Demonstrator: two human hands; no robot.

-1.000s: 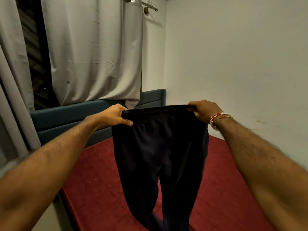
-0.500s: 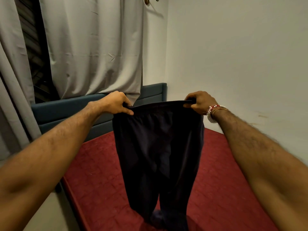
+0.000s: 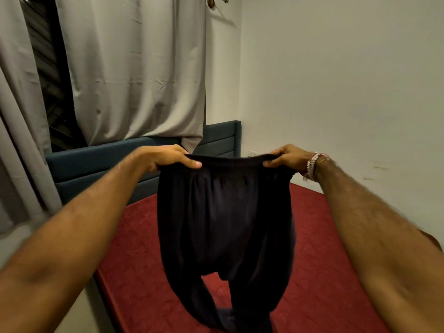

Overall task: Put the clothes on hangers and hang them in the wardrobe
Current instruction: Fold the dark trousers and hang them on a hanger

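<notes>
A pair of dark navy trousers hangs in front of me over the bed. My left hand grips the waistband at its left corner and my right hand, with beaded bracelets on the wrist, grips the right corner. The waistband is stretched flat between both hands. The two legs dangle down and their ends bunch on the mattress near the bottom of the frame. No hanger and no wardrobe are in sight.
A red mattress lies below the trousers, with a dark teal headboard behind. Grey curtains hang at the left over a dark window. A plain white wall runs along the right side.
Both hands rose slightly and then dropped a little with the waistband. The trouser legs swung and spread apart, and the left leg now curves outward.
</notes>
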